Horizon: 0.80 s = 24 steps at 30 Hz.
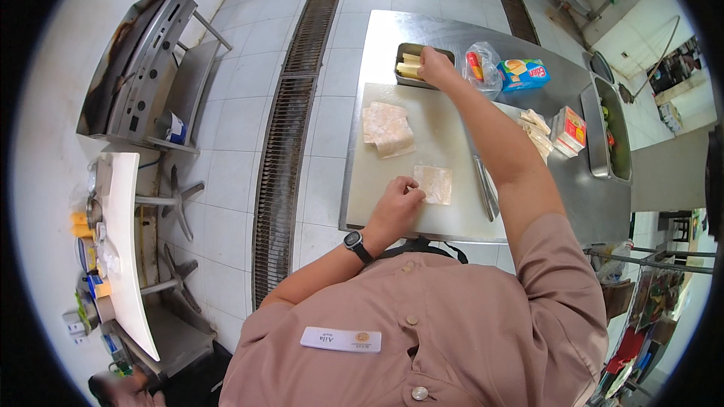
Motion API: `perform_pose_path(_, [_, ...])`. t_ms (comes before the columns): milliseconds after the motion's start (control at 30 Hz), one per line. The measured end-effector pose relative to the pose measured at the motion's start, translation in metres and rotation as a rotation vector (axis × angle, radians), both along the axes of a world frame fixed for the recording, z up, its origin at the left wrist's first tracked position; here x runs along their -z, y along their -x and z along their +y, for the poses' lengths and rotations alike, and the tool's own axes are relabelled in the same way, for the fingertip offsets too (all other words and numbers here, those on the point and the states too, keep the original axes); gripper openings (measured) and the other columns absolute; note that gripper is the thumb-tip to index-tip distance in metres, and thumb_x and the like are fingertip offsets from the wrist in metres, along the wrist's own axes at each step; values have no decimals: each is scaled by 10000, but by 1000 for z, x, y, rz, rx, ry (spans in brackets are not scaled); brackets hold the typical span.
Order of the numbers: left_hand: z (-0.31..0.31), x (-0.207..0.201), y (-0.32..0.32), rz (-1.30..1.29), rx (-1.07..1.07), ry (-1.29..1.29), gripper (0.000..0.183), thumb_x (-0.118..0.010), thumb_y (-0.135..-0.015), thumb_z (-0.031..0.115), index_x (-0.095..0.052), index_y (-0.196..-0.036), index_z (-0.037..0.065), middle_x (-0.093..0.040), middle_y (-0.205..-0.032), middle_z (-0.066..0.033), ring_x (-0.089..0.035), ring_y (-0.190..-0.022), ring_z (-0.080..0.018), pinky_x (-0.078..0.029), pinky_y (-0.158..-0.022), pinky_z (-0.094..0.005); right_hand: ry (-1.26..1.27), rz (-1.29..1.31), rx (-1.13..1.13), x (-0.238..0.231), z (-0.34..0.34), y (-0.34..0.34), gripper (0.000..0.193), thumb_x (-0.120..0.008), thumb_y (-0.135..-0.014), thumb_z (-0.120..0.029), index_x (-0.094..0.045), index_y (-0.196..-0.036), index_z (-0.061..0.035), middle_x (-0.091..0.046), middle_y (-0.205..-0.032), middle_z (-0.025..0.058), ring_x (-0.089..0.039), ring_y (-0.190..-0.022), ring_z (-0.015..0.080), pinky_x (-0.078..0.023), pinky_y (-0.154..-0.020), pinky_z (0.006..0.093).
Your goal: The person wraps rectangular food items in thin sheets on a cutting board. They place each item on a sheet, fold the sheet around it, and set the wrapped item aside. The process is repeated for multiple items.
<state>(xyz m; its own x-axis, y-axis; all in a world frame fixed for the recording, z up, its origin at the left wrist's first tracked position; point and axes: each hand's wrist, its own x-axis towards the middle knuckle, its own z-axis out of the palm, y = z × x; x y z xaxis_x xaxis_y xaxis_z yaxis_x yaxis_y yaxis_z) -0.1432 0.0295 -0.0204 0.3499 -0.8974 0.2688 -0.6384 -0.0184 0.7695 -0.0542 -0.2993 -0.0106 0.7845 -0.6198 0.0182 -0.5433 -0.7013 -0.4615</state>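
A single square spring roll wrapper [434,184], pale and floury, lies on the white cutting board [385,218]. My left hand [397,206], a dark watch on its wrist, is closed with the fingertips at the wrapper's left edge. At the far side, my right hand [437,68] reaches into a rectangular metal container [419,84] and pinches at the pale yellow cheese sticks [409,71] there. The fingertips are partly hidden. A stack of wrappers [388,129] rests on the board's left part. A knife [486,188] lies along the board's right side, under my right forearm.
On the steel table [558,196], a plastic bag [483,68] with a red-and-yellow item and a blue box [525,74] stand beyond the board. White folded pieces [535,133], a red-and-white pack [568,133] and a deep metal pan [607,128] of vegetables are on the right.
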Motion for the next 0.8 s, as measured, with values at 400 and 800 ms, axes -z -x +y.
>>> perform_pose_path(400, [1, 0, -2, -54, 5, -10, 108, -668, -855, 35, -678, -961, 53, -642, -984, -118, -601, -963, -331, -510, -834, -407, -385, -25, 136, -4, -15, 3, 313, -731, -856, -316, -741, -1035, -59, -715, -1067, 197, -685, -1003, 351, -531, -874, 410])
perform_pose_path(800, [-4, 2, -6, -53, 37, 26, 116, -673, -854, 35, -681, -966, 62, -647, -968, -126, -613, -934, -336, -521, -804, -399, -50, -282, 86, -14, -5, 40, 244, -663, -921, -209, -669, -1074, -18, -708, -963, 177, -674, -883, 316, -512, -795, 397])
